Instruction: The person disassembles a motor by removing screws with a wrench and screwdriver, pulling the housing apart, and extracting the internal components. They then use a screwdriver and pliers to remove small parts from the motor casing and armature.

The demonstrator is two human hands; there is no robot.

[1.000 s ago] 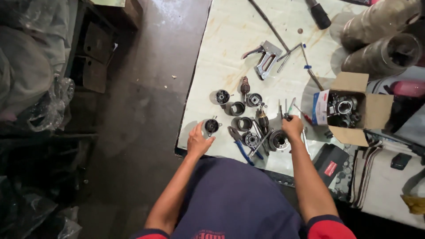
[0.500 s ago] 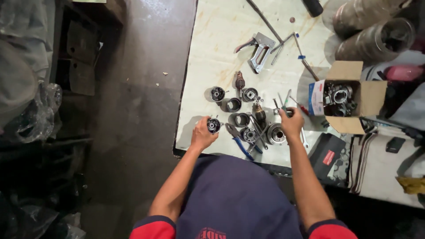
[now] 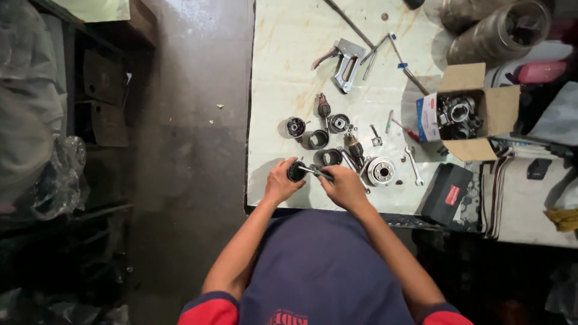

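At the near edge of the tabletop (image 3: 289,72) our left hand (image 3: 282,182) has its grip closed around a small dark round housing (image 3: 296,171). Our right hand (image 3: 345,188), just to its right, grips a slim metal tool (image 3: 314,172) whose tip touches that housing. Farther off lie more round metal parts (image 3: 319,139), a silver hub (image 3: 381,171) to the right, and an open cardboard box (image 3: 475,111) at the far right.
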